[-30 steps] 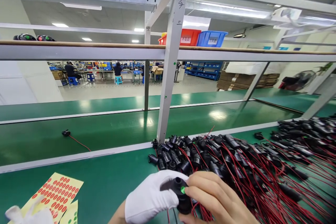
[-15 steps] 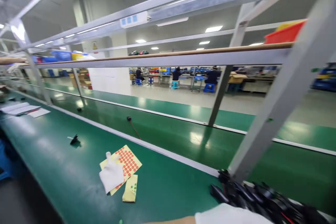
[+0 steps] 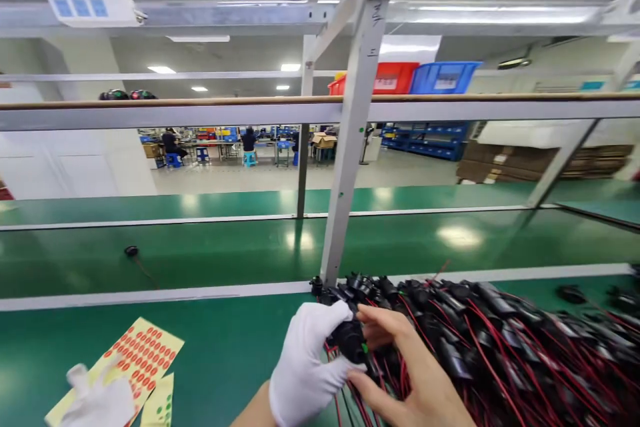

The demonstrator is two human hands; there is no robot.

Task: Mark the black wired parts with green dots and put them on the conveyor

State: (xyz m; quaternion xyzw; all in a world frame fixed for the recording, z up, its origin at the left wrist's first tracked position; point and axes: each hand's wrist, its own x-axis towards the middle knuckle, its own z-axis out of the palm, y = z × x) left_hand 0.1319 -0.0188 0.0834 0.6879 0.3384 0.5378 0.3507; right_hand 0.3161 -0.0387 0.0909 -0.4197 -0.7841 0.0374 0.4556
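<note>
My left hand (image 3: 313, 353), in a white glove, grips a black cylindrical part (image 3: 350, 341) between thumb and fingers. A small green dot shows on the side of that part. My right hand (image 3: 405, 367) is bare and curls around the part's right side, thumb below and fingers above. Its fingertips are partly hidden behind the part. Just beyond and to the right lies a large heap of similar black parts (image 3: 455, 333) with red and black wires.
On the left lie a sheet of red round stickers (image 3: 147, 353), a smaller sheet with green dots (image 3: 160, 403) and a white glove (image 3: 100, 400). A metal post (image 3: 345, 193) rises behind the hands. Red (image 3: 395, 77) and blue bins (image 3: 445, 77) stand on the shelf.
The view has swung right and levelled. Both hands are now in view with a black part between them; earlier only a gloved piece and forearm showed at the bottom edge.
</note>
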